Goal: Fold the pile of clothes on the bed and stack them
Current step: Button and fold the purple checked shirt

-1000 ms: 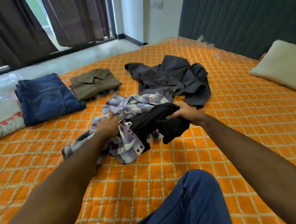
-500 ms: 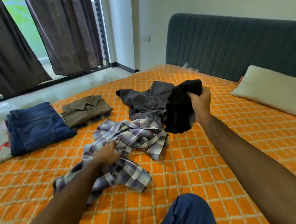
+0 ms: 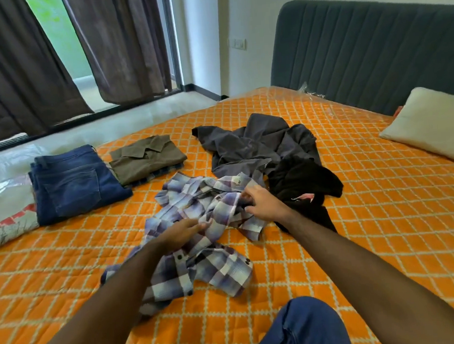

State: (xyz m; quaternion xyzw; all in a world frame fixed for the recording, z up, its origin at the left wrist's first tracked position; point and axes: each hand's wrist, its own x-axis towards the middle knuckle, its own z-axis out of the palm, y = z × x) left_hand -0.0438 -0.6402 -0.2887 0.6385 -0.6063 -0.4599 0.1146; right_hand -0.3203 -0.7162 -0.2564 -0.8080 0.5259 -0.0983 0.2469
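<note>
A crumpled purple-and-white plaid shirt (image 3: 197, 226) lies in the middle of the orange quilted bed (image 3: 382, 215). My left hand (image 3: 181, 231) rests on its middle, fingers curled into the cloth. My right hand (image 3: 265, 204) grips the shirt's right side. A black garment (image 3: 303, 183) lies loose just right of my right hand, partly over a crumpled dark grey garment (image 3: 251, 146) behind it. Folded blue jeans (image 3: 72, 181) and a folded olive shirt (image 3: 148, 158) sit side by side at the left.
A cream pillow (image 3: 430, 124) lies at the right by the dark grey headboard (image 3: 372, 51). A plastic-wrapped white bundle (image 3: 8, 217) sits at the bed's left edge. My knee in blue jeans (image 3: 304, 329) is at the bottom. Curtains hang at the back left.
My right hand dropped the black garment onto the grey one and came down to grip the plaid shirt. My left hand shifted slightly along the shirt.
</note>
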